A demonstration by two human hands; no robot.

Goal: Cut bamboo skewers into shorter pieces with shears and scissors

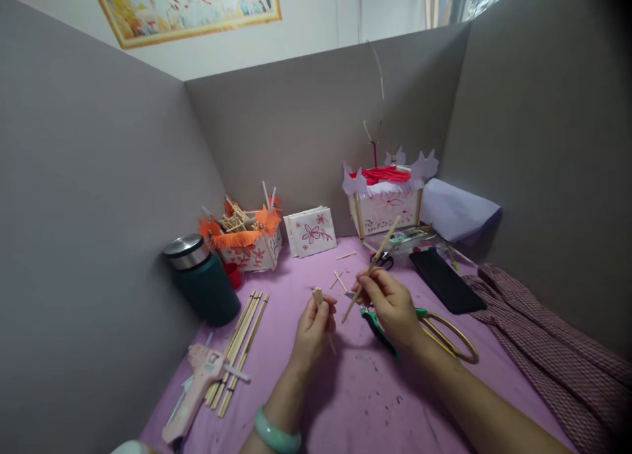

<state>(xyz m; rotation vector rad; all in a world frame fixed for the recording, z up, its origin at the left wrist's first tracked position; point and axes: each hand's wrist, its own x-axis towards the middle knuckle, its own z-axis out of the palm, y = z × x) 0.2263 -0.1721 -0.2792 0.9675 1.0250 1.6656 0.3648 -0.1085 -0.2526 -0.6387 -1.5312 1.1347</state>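
My left hand (312, 329), with a pale green bangle (277, 434) on the wrist, is closed around a few short wooden sticks (317, 295) whose ends show above the thumb. In my right hand (390, 302) a longer thin wooden stick (382, 245) is pinched between thumb and fingers, tilted with its top away from me. Both hands are above the purple tablecloth (355, 401). Beneath and beside my right hand lie green-handled pliers (378, 332) and gold-handled scissors (457, 335), partly hidden by the hand and forearm.
A pink glue gun (200, 381) lies at left by several marked sticks (241, 349). Behind stand a dark green flask (202, 283), an orange-trimmed box (247, 253), flower-drawn white panels (313, 233) and a box with red cord (385, 207). A black phone (447, 281) and checked cloth (538, 335) lie right.
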